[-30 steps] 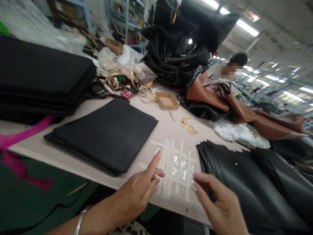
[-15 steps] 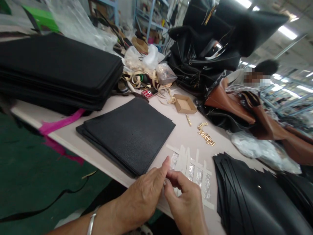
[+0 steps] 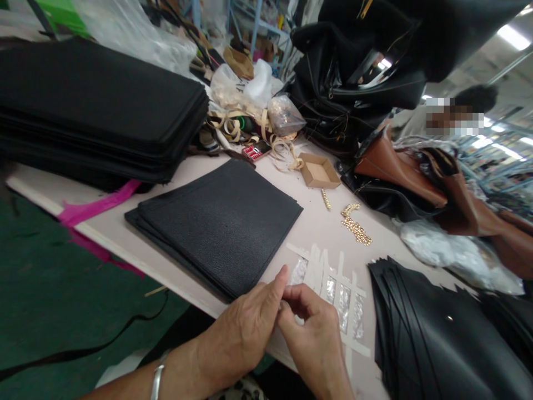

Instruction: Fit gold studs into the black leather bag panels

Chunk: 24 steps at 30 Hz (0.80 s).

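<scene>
My left hand (image 3: 245, 325) and my right hand (image 3: 314, 330) meet at the table's near edge. The right thumb and index finger are pinched together against the left fingers, and whatever lies between them is too small and hidden to name. On the left hand the thumb points up; its other fingers are curled out of sight. Just beyond my hands, strips of pale tape (image 3: 318, 272) cross over clear plastic pieces on the table. A stack of black leather panels (image 3: 225, 222) lies left of the tape, close to my left hand.
A taller stack of black panels (image 3: 95, 105) fills the left. Gold chain (image 3: 356, 228) lies near a small cardboard box (image 3: 319, 170). More black leather sheets (image 3: 428, 333) lie at right, with brown leather (image 3: 466, 194) and black bags (image 3: 353, 83) behind. A person (image 3: 449, 114) is in the background.
The view has shifted slightly, so the table things sit a little differently in the picture. My hands stay pressed together in almost the same pose.
</scene>
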### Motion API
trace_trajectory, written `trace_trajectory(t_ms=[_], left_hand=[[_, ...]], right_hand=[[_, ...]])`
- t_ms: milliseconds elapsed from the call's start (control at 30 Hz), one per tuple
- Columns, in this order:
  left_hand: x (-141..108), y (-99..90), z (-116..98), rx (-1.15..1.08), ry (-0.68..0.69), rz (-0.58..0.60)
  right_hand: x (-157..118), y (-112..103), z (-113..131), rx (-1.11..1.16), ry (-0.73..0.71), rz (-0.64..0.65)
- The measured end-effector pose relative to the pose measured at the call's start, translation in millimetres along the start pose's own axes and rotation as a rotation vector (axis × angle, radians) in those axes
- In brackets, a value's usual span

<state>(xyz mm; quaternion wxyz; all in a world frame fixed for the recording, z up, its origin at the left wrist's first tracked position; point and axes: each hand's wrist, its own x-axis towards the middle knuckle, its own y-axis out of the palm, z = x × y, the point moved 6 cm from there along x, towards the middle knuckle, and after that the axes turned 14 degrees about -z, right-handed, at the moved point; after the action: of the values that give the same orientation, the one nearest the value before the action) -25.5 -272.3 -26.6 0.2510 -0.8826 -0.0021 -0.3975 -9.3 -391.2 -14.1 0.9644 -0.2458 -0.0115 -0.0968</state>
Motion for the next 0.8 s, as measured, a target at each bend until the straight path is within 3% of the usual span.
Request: trace_trajectory(t_ms=[233,367,467,667,800], left_hand=[[-8.1,3.3,8.8,-0.034,-0.055,0.005],[-9.2,-0.8,14.7,-0.149,-0.168,0.013],[-10.0,-12.7,21.2,-0.248,-0.391,-0.012],[-29.9,-45.2,47.5,-0.588,-1.206,-0.15],[-45.4,-80.2,64.6,-0.624,-1.388,-0.388]], right_hand=[[2.0,9.0,-3.0,0.014,0.062,0.007],[2.2,14.6,-6.0,0.133,0.109,0.048],[6.7,18.1,-2.9,0.303,0.154,0.105],[35.5,32.8,6.5,0.312,0.196,0.283],[78.3,56.0,21.5,0.151,-0.022,0.255]])
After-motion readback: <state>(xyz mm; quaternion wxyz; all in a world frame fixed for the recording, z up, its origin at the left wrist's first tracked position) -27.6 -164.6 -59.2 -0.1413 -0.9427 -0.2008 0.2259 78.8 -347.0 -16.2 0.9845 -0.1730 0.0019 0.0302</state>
